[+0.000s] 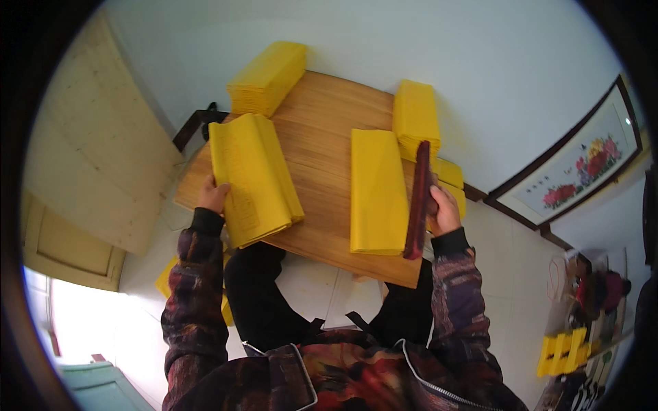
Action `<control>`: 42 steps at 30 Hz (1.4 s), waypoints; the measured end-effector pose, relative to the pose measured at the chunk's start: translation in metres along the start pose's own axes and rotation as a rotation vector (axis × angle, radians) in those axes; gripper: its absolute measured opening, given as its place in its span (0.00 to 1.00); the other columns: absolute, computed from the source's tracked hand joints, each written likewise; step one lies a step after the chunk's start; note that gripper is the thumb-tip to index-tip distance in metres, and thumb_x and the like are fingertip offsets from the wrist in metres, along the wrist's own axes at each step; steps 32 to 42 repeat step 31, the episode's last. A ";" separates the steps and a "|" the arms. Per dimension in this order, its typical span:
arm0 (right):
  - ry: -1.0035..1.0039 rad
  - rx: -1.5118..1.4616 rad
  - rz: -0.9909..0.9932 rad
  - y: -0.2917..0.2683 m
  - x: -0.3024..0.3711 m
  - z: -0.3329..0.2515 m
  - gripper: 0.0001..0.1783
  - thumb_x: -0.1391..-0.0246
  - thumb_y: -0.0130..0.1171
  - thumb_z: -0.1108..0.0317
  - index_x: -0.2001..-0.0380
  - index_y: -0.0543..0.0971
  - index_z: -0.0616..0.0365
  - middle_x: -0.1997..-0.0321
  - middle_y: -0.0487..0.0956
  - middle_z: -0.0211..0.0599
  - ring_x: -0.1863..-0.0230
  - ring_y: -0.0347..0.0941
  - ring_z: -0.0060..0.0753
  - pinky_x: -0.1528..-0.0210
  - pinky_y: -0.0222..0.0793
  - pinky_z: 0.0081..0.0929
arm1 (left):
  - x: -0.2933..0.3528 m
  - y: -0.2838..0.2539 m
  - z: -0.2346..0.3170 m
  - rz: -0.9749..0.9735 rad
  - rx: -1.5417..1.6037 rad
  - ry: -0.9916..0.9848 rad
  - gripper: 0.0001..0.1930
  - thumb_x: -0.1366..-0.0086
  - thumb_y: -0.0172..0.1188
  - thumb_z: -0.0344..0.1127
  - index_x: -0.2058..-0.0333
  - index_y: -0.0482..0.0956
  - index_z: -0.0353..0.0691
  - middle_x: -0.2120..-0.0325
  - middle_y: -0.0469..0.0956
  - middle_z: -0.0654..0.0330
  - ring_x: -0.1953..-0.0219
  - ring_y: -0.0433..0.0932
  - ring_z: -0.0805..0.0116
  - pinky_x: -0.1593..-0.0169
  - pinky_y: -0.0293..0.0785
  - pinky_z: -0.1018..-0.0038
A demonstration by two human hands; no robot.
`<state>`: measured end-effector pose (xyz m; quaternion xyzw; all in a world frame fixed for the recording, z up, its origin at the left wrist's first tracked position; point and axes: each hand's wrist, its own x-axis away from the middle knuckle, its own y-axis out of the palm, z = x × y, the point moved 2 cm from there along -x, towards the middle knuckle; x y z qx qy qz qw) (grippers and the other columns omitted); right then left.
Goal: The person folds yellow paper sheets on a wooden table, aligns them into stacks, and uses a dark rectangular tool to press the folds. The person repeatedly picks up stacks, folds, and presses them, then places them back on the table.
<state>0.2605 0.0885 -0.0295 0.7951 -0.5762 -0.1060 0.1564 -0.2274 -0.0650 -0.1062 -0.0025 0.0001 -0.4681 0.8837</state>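
My left hand [214, 195] is closed on the left edge of a folded stack of yellow sheets [257, 181], thumb on top. This stack lies at a slant, its near end at the table's front edge. My right hand [444, 209] grips a long, narrow dark red bar [417, 198], held on edge near the table's right side. Just left of the bar lies a second folded stack of yellow sheets [377, 192], flat on the wooden table [322, 157].
Taller piles of yellow sheets stand at the table's back left [267, 79] and back right [416, 116]. More yellow bundles [450, 181] sit beyond the right edge. A framed flower picture [572, 164] leans by the right wall; a pale board [96, 137] stands at left.
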 end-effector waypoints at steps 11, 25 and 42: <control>-0.033 1.208 -0.011 0.056 -0.053 -0.010 0.17 0.52 0.55 0.60 0.73 0.72 0.67 0.76 0.75 0.46 0.72 0.74 0.40 0.69 0.68 0.32 | 0.026 0.003 -0.015 0.006 0.197 0.004 0.26 0.34 0.48 0.38 0.41 0.57 0.32 0.43 0.60 0.51 0.44 0.63 0.66 0.45 0.63 0.73; -0.019 1.704 -0.017 0.097 -0.066 0.014 0.21 0.52 0.53 0.56 0.64 0.72 0.66 0.64 0.76 0.58 0.60 0.73 0.56 0.56 0.68 0.45 | 0.019 0.016 0.012 -0.076 0.453 0.091 0.27 0.33 0.44 0.37 0.39 0.51 0.36 0.42 0.61 0.57 0.43 0.62 0.68 0.42 0.61 0.74; 0.014 1.756 -0.026 0.104 -0.066 0.018 0.22 0.52 0.52 0.55 0.62 0.72 0.65 0.64 0.77 0.59 0.59 0.74 0.55 0.55 0.68 0.45 | 0.011 0.019 0.016 -0.117 0.324 0.146 0.29 0.34 0.47 0.37 0.38 0.50 0.38 0.41 0.57 0.58 0.41 0.61 0.68 0.42 0.60 0.74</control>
